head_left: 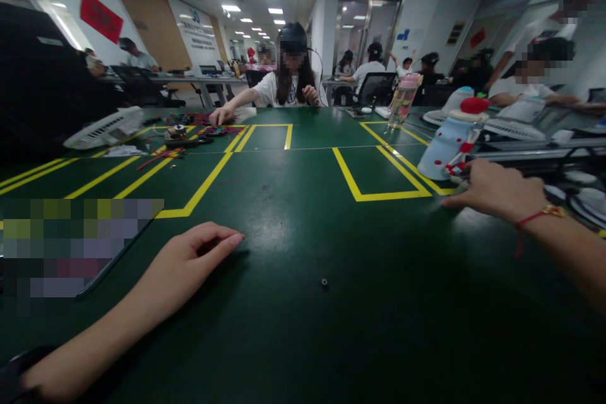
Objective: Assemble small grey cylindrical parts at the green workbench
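Note:
My left hand (201,255) hovers over or rests on the green table (284,341), with thumb and fingertips pressed together; anything between them is too small to make out. My right hand (502,189) reaches to the right side, beside a light blue bottle (441,148) with a red top. A small greyish thing (458,183) shows between its thumb and fingers, too blurred to name. On the table between my hands lies a small dark ring-shaped piece (324,282), apart from both.
A blurred-out flat panel (80,246) lies at the left. Coloured wires and small parts (182,132) are spread at the back left, near a co-worker's hand (222,115). A clear bottle with a pink lid (406,100) stands at the back right. Yellow tape (208,183) marks the table.

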Demonstrator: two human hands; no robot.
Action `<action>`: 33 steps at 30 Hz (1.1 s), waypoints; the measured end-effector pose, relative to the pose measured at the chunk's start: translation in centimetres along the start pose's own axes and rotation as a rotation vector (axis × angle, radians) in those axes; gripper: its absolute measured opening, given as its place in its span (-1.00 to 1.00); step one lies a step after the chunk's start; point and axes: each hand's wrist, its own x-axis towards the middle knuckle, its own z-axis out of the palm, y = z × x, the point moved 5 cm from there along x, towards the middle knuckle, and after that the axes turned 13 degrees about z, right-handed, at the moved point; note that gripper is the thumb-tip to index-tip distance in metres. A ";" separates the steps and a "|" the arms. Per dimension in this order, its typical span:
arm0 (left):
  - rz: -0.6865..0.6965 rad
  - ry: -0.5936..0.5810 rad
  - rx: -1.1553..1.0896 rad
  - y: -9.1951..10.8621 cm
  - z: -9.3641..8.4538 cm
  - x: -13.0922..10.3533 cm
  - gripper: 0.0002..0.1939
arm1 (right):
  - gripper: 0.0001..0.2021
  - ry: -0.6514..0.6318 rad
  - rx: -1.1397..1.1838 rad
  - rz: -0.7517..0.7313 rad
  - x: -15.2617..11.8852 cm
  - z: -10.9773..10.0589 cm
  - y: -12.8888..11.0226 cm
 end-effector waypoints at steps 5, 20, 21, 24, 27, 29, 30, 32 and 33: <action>0.030 -0.024 0.010 -0.7 0.8 0.3 -0.60 | -0.60 -0.285 0.273 -0.439 -10.5 1.3 -13.0; 0.084 -0.019 0.032 -1.2 1.0 0.2 -0.61 | -0.64 0.098 -0.239 -0.021 -2.6 -2.9 -4.2; 0.088 -0.013 0.034 -1.2 1.0 0.3 -0.62 | -0.63 0.059 -0.325 0.081 -1.6 -3.3 -2.3; 0.097 0.001 0.042 -1.1 1.0 0.2 -0.63 | -0.65 -0.124 -0.372 0.251 0.1 -3.1 2.1; 0.095 0.000 0.047 -1.1 1.0 0.2 -0.63 | -0.65 -0.202 -0.322 0.234 0.6 -2.3 3.7; 0.095 -0.001 0.047 -1.2 1.0 0.2 -0.63 | -0.62 -0.199 -0.302 0.213 0.7 -2.1 3.8; 0.096 -0.005 0.047 -1.2 1.1 0.2 -0.62 | -0.60 -0.196 -0.294 0.206 0.7 -2.0 3.8; 0.095 -0.012 0.050 -1.2 1.1 0.2 -0.61 | -0.60 -0.183 -0.287 0.208 0.8 -2.0 3.7; 0.093 -0.015 0.051 -1.3 1.1 0.2 -0.61 | -0.60 -0.178 -0.286 0.213 0.8 -2.1 3.7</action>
